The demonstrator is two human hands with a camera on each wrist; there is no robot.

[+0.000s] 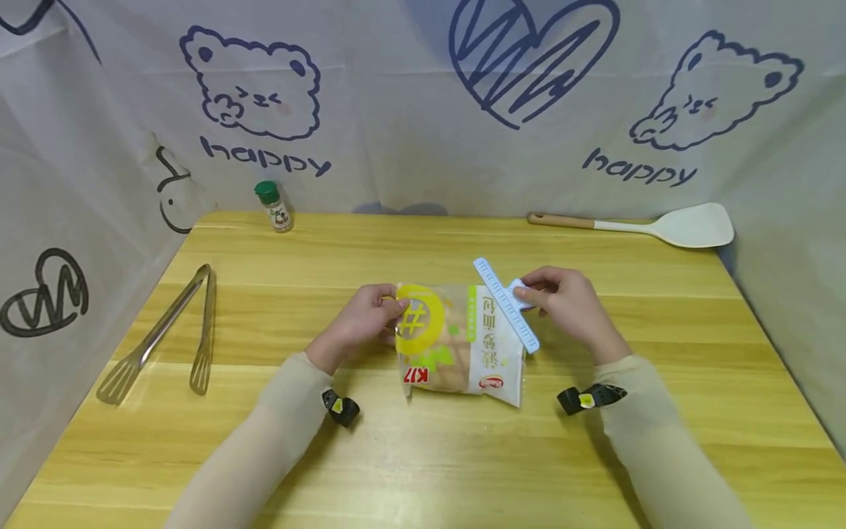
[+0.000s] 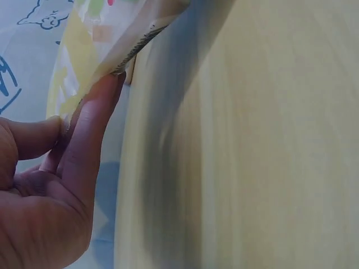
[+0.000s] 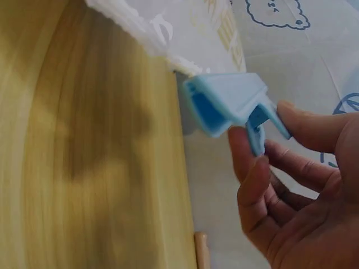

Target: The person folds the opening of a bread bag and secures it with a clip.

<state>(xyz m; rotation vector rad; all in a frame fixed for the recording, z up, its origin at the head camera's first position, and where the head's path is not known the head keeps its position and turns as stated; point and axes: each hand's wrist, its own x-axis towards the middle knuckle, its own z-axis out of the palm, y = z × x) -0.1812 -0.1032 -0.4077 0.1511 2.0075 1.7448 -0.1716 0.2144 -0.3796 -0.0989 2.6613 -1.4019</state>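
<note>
A bread bag [image 1: 439,342] with a clear, yellow and white print is held above the table between both hands. My left hand [image 1: 370,316] pinches its left edge between thumb and fingers; the left wrist view shows the thumb on the printed face and fingers [image 2: 92,123] behind. My right hand [image 1: 571,305] grips the handle of a light blue bag clip [image 1: 505,305], thumb on one lever and fingers on the other. The clip's long bar slants across the bag's upper right corner in the head view. From the right wrist, the clip [image 3: 230,101] overlaps the bag's white end.
Metal tongs [image 1: 148,345] lie at the left of the wooden table [image 1: 423,470]. A green-capped shaker [image 1: 274,207] stands at the back left. Along the back right edge lies a white spatula [image 1: 690,225] with a wooden handle. Cloth walls [image 1: 390,139] with drawings enclose the back and sides.
</note>
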